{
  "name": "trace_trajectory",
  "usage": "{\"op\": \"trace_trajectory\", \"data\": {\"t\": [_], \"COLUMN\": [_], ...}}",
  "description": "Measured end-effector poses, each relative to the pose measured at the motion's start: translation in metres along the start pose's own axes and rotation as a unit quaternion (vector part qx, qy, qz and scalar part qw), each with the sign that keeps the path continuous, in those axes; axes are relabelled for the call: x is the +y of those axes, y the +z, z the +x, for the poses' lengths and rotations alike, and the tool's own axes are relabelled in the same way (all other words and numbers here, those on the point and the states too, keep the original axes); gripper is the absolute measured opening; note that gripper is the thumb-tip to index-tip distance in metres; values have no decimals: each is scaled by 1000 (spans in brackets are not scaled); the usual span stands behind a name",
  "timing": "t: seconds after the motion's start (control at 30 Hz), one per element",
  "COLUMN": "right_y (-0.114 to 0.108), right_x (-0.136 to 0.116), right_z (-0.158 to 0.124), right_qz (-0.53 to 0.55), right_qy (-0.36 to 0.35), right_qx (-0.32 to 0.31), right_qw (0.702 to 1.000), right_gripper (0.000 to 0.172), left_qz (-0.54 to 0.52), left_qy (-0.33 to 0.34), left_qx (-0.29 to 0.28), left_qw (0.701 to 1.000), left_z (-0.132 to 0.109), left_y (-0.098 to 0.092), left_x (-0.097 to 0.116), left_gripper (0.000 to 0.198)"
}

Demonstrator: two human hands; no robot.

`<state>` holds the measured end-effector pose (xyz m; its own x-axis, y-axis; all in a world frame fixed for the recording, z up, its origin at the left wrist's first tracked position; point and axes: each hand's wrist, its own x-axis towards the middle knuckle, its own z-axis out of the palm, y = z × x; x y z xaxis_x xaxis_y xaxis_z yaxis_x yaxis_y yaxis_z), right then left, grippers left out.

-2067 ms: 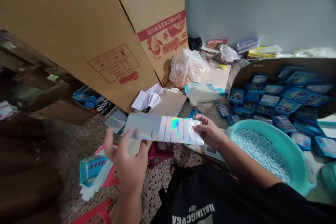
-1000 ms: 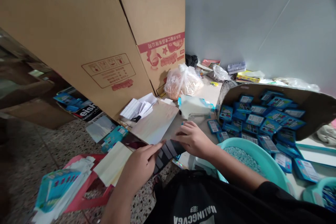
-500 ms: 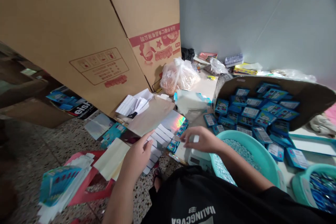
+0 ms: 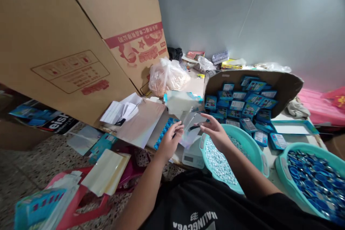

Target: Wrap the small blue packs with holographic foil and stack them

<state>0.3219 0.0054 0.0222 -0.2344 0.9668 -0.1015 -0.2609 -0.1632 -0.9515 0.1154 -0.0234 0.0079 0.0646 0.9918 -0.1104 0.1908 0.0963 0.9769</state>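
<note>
A clear, shiny plastic sheet point(image 4: 191, 125) is stretched between my two hands above the table. My left hand point(image 4: 172, 140) has its fingers closed at the sheet's left edge. My right hand point(image 4: 215, 132) pinches the other side, near a dark strip I cannot make out. Just left of the sheet lies a row of round blue cups point(image 4: 164, 133), partly behind my left hand. Below the hands sits a white scale point(image 4: 193, 159). My right forearm crosses over a turquoise tub point(image 4: 256, 147) of small white pellets.
A carton on its side point(image 4: 288, 82) spills small blue boxes point(image 4: 249, 124). Another turquoise tub point(image 4: 281, 163) holds blue pieces at right. Large cardboard point(image 4: 94, 36) stands at left, beside a bag point(image 4: 168, 77). A flat board point(image 4: 141, 122) and folded white papers point(image 4: 121, 109) lie left.
The white sheet with strips has left my left hand, and a clear plastic sheet is now between both hands. The row of blue cups is uncovered. My view has turned right.
</note>
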Motion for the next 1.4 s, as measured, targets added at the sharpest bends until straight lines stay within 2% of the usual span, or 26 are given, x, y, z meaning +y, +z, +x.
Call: {"op": "trace_trajectory", "data": {"t": [0.07, 0.13, 0.23, 0.3, 0.4, 0.47, 0.6, 0.63, 0.7, 0.8, 0.9, 0.97, 1.07, 1.13, 1.2, 1.27, 1.33, 1.4], "right_y": [10, 18, 28, 33, 37, 39, 40, 40, 39, 42, 53, 62, 74, 78, 79, 78, 75, 70], "right_x": [7, 11, 16, 20, 32, 43, 65, 69, 74, 77, 78, 79, 84, 87, 91, 96, 100, 104], "right_z": [-1, -4, -10, -13, -16, -15, -10, -8, -6, -5, -7, -8, -8, -6, -4, -1, 2, 5], "right_qz": [40, 65, 77, 82, 89, 84, -9, -50, -137, -266, -355, -403, -465, -483, -474, -435, -401, -390], "right_qy": [27, 49, 71, 82, 86, 78, 43, 26, -17, -71, -98, -116, -124, -112, -98, -80, -61, -46], "right_qx": [-17, -23, -28, -30, -28, -24, -10, -9, -15, -79, -217, -275, -303, -313, -317, -311, -276, -233], "right_qw": [999, 996, 994, 993, 992, 993, 999, 998, 990, 958, 904, 865, 822, 810, 816, 841, 871, 890], "right_gripper": [56, 53, 48, 47, 49, 49, 39, 36, 30, 36, 54, 65, 76, 79, 78, 77, 72, 66], "left_qz": [-90, -131, -90, -69, -104, -106, 12, 37, 49, 21, 36, 101, 220, 271, 287, 265, 227, 196], "left_qy": [-18, -29, -44, -54, -74, -83, -107, -125, -149, -116, -66, -32, 38, 77, 98, 106, 108, 105], "left_qx": [-7, 17, 77, 101, 100, 76, 1, 9, 61, 120, 111, 117, 137, 146, 156, 174, 199, 213], "left_qw": [996, 991, 992, 991, 987, 988, 994, 991, 986, 986, 991, 987, 965, 948, 940, 942, 947, 951], "left_z": [-10, -18, -27, -32, -40, -46, -57, -60, -66, -70, -70, -70, -72, -75, -77, -77, -76, -75], "left_y": [8, 14, 15, 14, 12, 10, -1, -5, -12, -16, -15, -15, -21, -26, -29, -30, -30, -30], "left_x": [4, 4, -2, -6, -12, -18, -38, -44, -54, -57, -53, -53, -60, -68, -75, -78, -77, -74], "left_gripper": [67, 66, 45, 40, 40, 40, 45, 49, 52, 41, 35, 28, 18, 19, 20, 18, 14, 13]}}
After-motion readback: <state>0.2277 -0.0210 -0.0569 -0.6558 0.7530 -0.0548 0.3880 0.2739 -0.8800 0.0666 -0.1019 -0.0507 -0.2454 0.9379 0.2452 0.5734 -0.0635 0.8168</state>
